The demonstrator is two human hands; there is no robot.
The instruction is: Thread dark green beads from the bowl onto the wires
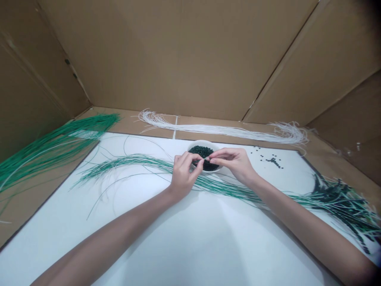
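Head view: green strands (238,191) fanned out left of the fingers and passed beneath the left wrist and right forearm. The left hand (184,172) pinched, thumb against forefinger, one end of what looked like a thin wire (206,159). Its long axis ran crosswise between both sets of fingertips, neither hand nearer, above the bowl (201,142) of beads (201,151). The right hand (235,161) pinched the other end; loose beads (273,160) lay beyond, rightward.

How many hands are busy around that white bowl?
2: the left hand at the left of the white bowl, the right hand at its right, with what looks like a thin strand between them. No other hands show.
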